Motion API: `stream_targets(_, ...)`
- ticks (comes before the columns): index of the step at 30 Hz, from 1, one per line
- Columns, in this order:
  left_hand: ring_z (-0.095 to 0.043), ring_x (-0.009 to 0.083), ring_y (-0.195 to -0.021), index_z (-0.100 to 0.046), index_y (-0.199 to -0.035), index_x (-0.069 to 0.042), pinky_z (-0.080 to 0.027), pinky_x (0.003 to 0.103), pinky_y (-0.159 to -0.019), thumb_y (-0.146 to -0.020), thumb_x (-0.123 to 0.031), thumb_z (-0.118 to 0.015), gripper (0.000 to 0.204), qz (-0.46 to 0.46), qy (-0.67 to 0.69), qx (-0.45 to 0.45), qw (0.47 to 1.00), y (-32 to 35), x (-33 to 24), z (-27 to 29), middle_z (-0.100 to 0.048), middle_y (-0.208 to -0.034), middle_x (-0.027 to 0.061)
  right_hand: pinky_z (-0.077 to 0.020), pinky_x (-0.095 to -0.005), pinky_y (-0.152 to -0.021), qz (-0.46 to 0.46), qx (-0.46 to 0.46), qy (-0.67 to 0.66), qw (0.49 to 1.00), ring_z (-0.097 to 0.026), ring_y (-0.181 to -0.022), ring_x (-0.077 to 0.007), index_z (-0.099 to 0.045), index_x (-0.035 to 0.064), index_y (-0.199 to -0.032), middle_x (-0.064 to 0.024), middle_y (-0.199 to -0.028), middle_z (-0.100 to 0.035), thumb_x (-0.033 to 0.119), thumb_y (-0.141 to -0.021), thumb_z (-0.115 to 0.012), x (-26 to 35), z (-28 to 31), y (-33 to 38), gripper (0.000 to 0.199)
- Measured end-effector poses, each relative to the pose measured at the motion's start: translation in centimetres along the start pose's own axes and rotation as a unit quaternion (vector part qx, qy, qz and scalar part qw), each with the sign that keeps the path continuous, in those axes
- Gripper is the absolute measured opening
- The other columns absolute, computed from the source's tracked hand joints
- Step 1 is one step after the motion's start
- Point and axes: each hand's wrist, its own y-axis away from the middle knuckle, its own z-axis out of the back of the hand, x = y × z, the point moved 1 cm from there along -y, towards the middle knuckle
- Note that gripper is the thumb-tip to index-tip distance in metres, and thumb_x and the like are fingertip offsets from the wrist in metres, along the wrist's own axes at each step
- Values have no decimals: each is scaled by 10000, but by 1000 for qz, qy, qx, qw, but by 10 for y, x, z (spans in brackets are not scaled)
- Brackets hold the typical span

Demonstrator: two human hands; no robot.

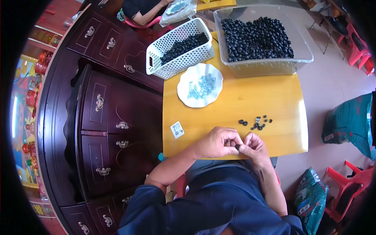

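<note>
At the near edge of the yellow table, my left hand and my right hand meet fingertip to fingertip. Both are closed around a small black ring-shaped part, mostly covered by the fingers. Just beyond them lie several loose black ring parts with a few small clear or silvery bits among them. Further back on the left, a white wavy-edged plate carries a pile of small shiny pale pieces.
A clear plastic bin and a white perforated basket, both holding black parts, stand at the far side. A white label card lies on the left. Dark wooden cabinets line the left; teal sacks and red chairs are right. Another person sits beyond.
</note>
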Motion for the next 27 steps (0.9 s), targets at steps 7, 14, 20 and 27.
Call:
stream_targets(7, -592, 100, -616, -689, -870, -3, -478, 268, -568, -755, 9, -794, 156, -42, -65, -29, 997, -2, -10, -3, -624, -737, 35, -378, -191, -659, -1, -29, 70, 997, -476, -718, -16, -553, 113, -870, 76, -802, -547, 12, -866, -731, 3, -4, 3, 205)
stream_targets(14, -597, 157, -620, -692, -885, -39, -451, 299, -559, -751, 15, -800, 181, -62, -92, -38, 993, -5, -8, -5, -611, -728, 42, -389, -170, -625, 20, -54, 73, 996, -487, -693, 2, -543, 97, -895, 79, -783, -539, -22, -907, -702, 3, -9, 4, 199)
stream_targets(20, -649, 252, -698, -681, -875, -48, -511, 363, -620, -770, -54, -762, 132, -79, -170, -59, 981, -1, -9, -4, -641, -774, 79, -367, -176, -603, 18, -29, 82, 996, -471, -686, 1, -535, 91, -890, 79, -786, -529, -19, -909, -707, -3, -4, 1, 205)
stream_targets(27, -625, 231, -665, -685, -894, -56, -484, 343, -595, -757, -17, -786, 175, -73, -131, -55, 987, -2, -7, -1, -627, -761, 69, -412, -182, -631, 6, -48, 92, 995, -526, -708, -22, -541, 82, -898, 54, -791, -561, -17, -900, -717, 5, -8, -1, 202)
